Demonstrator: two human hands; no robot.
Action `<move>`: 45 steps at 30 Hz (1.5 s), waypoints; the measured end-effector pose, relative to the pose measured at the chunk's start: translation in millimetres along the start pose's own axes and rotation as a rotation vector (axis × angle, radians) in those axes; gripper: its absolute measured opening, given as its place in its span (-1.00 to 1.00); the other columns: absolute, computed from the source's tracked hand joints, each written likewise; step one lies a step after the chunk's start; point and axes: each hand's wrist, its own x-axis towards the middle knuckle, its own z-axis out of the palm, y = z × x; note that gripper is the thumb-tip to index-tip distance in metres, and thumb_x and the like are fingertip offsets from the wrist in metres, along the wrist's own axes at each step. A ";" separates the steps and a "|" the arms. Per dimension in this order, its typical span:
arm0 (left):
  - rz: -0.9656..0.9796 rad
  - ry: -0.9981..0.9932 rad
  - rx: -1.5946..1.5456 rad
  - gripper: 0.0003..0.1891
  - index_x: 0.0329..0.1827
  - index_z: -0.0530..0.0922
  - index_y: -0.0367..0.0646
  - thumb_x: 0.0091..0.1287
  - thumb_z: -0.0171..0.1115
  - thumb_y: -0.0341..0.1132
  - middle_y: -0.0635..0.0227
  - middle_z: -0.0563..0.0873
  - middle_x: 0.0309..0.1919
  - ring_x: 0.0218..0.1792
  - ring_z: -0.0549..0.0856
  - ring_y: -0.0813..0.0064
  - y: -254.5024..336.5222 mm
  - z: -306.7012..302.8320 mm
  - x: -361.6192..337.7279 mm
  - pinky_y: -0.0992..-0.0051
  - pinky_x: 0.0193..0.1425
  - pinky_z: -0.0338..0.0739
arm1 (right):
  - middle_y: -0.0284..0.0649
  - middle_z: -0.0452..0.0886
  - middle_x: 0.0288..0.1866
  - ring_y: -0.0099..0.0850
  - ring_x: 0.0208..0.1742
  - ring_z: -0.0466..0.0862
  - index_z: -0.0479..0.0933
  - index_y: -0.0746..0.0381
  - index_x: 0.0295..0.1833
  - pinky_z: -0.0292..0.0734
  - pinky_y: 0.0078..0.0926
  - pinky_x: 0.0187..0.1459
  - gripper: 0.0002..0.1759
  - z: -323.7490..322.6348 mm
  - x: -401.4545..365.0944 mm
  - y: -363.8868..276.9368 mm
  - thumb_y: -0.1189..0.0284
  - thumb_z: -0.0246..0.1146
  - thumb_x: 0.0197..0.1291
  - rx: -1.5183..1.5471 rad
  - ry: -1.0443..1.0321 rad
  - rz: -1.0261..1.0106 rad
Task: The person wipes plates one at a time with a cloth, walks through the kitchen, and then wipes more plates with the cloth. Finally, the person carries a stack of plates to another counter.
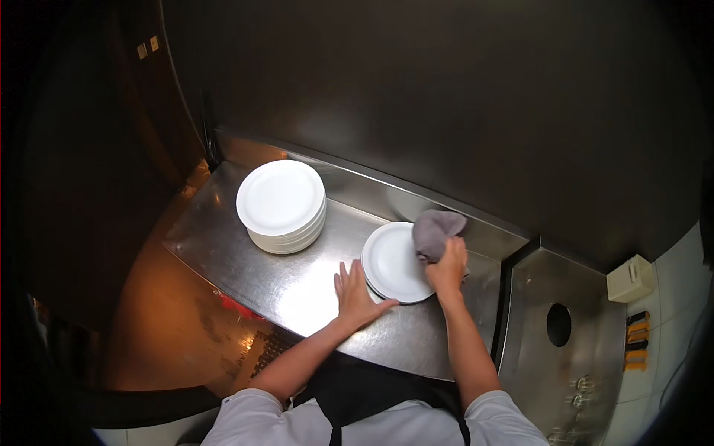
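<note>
On the counter [297,290] a stack [281,201] of plates stands far left, with a low pile [394,264] to its right, nearer the person. The left hand [355,296] lies flat on the counter, touching the pile's near-left rim. The right hand [448,269] holds a cloth [435,232] on its far-right rim. A panel [587,357] with a hole [558,324] lies right of the counter.

Steel and tile around the stack of white plates [280,197]

We see the stack standing on a steel counter [297,290]. Well to the stack's right, a steel panel [547,372] has a round hole [558,324]. Farther right, a beige box [630,279] is mounted on the tiled wall [673,297].
</note>
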 end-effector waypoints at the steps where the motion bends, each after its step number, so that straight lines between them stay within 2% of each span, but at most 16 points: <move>1: -0.046 -0.139 0.078 0.48 0.53 -0.14 -0.59 -0.11 0.41 0.48 -0.29 0.03 0.54 0.59 -0.13 -0.23 5.5 7.3 1.9 -0.25 0.55 -0.38 | 0.17 0.31 0.46 0.05 0.56 0.18 0.34 0.36 0.35 -0.02 -0.02 0.56 -0.12 9.7 3.2 -2.7 0.21 0.49 -0.07 -0.158 -0.228 0.033; 6: -0.065 -0.116 0.109 0.59 0.53 -0.23 -0.61 -0.22 0.37 0.56 -0.34 -0.05 0.55 0.62 -0.12 -0.08 7.5 20.9 5.4 -0.32 0.52 -0.47 | 0.20 0.27 0.49 0.02 0.62 0.08 0.17 0.37 0.52 -0.09 -0.10 0.59 0.08 55.1 2.9 -12.1 -0.02 0.40 0.00 -0.261 -0.315 -0.036; 9: -0.107 -0.059 0.021 0.60 0.52 -0.21 -0.62 -0.24 0.40 0.55 -0.35 -0.02 0.54 0.62 -0.06 -0.03 4.8 29.8 12.6 -0.33 0.52 -0.48 | 0.22 0.20 0.54 0.04 0.62 0.07 0.17 0.36 0.53 -0.06 -0.15 0.59 0.06 46.1 20.9 -48.9 0.01 0.40 0.02 0.017 -0.580 -0.114; 14: -0.089 -0.200 -0.082 0.48 0.52 -0.18 -0.62 -0.11 0.41 0.45 -0.31 0.10 0.53 0.62 0.00 -0.02 11.4 14.3 19.1 -0.30 0.53 -0.49 | 0.22 0.30 0.48 0.09 0.55 0.22 0.27 0.31 0.49 0.00 -0.10 0.58 -0.11 71.5 -27.4 -43.5 0.09 0.33 0.12 0.256 -0.665 -0.437; 17: 0.203 0.246 0.321 0.41 0.52 -0.17 -0.61 -0.04 0.40 0.37 -0.31 0.12 0.52 0.60 0.03 -0.04 -20.3 59.5 13.1 -0.26 0.54 -0.50 | 0.22 0.35 0.45 0.10 0.53 0.27 0.35 0.32 0.44 0.02 -0.06 0.57 -0.17 19.4 -58.0 -16.0 0.04 0.30 0.17 0.284 -0.838 -0.411; 20: -0.143 -0.101 -0.072 0.47 0.52 -0.18 -0.61 -0.11 0.46 0.40 -0.33 0.09 0.52 0.61 -0.01 -0.05 -0.2 28.3 14.7 -0.26 0.54 -0.50 | 0.22 0.25 0.52 0.03 0.59 0.17 0.30 0.38 0.45 0.06 -0.15 0.56 -0.08 -20.7 -53.0 7.2 0.04 0.34 0.09 0.026 -0.891 -0.289; 26: -0.155 -0.090 -0.063 0.57 0.51 -0.19 -0.60 -0.26 0.52 0.45 -0.33 0.12 0.50 0.60 0.00 -0.08 6.7 17.1 16.7 -0.26 0.55 -0.46 | 0.20 0.33 0.41 0.06 0.50 0.27 0.21 0.43 0.48 0.09 -0.16 0.53 0.05 44.0 9.5 -2.1 -0.08 0.38 0.08 -0.186 -0.382 -0.361; 30: -0.135 -0.059 -0.089 0.60 0.50 -0.18 -0.65 -0.29 0.51 0.47 -0.39 0.11 0.49 0.60 0.02 -0.06 4.6 21.8 16.4 -0.23 0.55 -0.52 | 0.24 0.28 0.45 0.09 0.55 0.19 0.17 0.40 0.51 0.06 -0.14 0.55 0.00 64.6 26.4 -69.6 0.05 0.37 0.09 0.114 -0.619 -0.338; 33: -0.239 -0.352 -0.115 0.38 0.53 0.06 -0.47 -0.16 0.48 0.42 -0.19 0.19 0.51 0.60 0.05 0.02 16.3 -5.7 24.4 -0.30 0.53 -0.45 | 0.27 0.25 0.49 0.17 0.52 0.22 0.21 0.41 0.47 0.12 -0.09 0.50 -0.12 82.0 -12.9 -69.0 0.26 0.32 0.08 0.306 -0.548 -0.494; 34: -0.204 -0.489 -0.071 0.24 0.55 0.16 -0.27 -0.07 0.39 0.42 -0.04 0.20 0.55 0.61 0.04 0.04 23.3 -19.6 29.0 -0.35 0.51 -0.48 | 0.28 0.30 0.45 0.16 0.49 0.27 0.24 0.42 0.46 0.15 -0.08 0.48 -0.15 73.9 -26.6 -64.8 0.30 0.32 0.07 0.380 -0.581 -0.482; 35: -0.077 -0.234 0.102 0.21 0.57 0.16 -0.21 -0.05 0.37 0.42 0.00 0.19 0.55 0.61 0.03 0.04 10.9 5.2 23.3 -0.36 0.50 -0.49 | 0.28 0.34 0.42 0.16 0.46 0.32 0.26 0.43 0.44 0.19 -0.08 0.46 -0.17 66.2 -37.2 -61.0 0.33 0.33 0.06 0.453 -0.611 -0.473; 37: 0.177 0.296 0.433 0.17 0.59 0.15 -0.10 -0.01 0.32 0.43 0.07 0.18 0.57 0.62 0.02 0.05 -9.2 47.9 15.4 -0.37 0.49 -0.51 | 0.23 0.45 0.35 0.07 0.38 0.45 0.29 0.44 0.41 0.30 -0.14 0.41 -0.22 30.5 -49.4 -49.4 0.36 0.35 0.09 0.529 -0.754 -0.330; 38: 0.009 -0.100 0.110 0.29 0.59 0.04 -0.28 -0.06 0.39 0.41 -0.05 0.14 0.57 0.62 0.00 0.05 -7.5 42.0 10.7 -0.34 0.51 -0.50 | 0.20 0.50 0.32 0.03 0.34 0.51 0.31 0.44 0.40 0.35 -0.16 0.38 -0.24 13.1 -50.6 -43.8 0.38 0.36 0.11 0.568 -0.827 -0.260; 41: -0.116 -0.033 0.024 0.46 0.56 -0.11 -0.49 -0.16 0.46 0.42 -0.19 0.11 0.55 0.62 -0.01 0.04 0.3 35.4 11.2 -0.30 0.53 -0.48 | 0.01 0.59 0.24 -0.15 0.20 0.62 0.36 0.42 0.36 0.49 -0.28 0.26 -0.34 -16.0 -31.5 -36.7 0.35 0.36 0.23 0.736 -0.774 0.126; 42: -0.114 -0.066 0.023 0.57 0.51 -0.20 -0.62 -0.25 0.50 0.44 -0.29 0.11 0.52 0.61 -0.01 0.02 9.0 23.2 10.5 -0.27 0.55 -0.46 | -0.11 0.58 0.23 -0.31 0.15 0.61 0.38 0.40 0.35 0.52 -0.35 0.20 -0.37 -5.9 -26.7 -26.7 0.24 0.33 0.32 1.153 -0.697 0.195; 45: -0.098 -0.027 0.016 0.57 0.52 -0.18 -0.60 -0.26 0.49 0.47 -0.27 0.12 0.52 0.61 0.00 0.00 9.7 24.7 7.8 -0.27 0.55 -0.45 | -0.05 0.58 0.26 -0.21 0.18 0.64 0.35 0.37 0.38 0.55 -0.32 0.19 -0.31 -31.1 11.8 -26.9 0.15 0.33 0.31 1.498 -0.739 0.540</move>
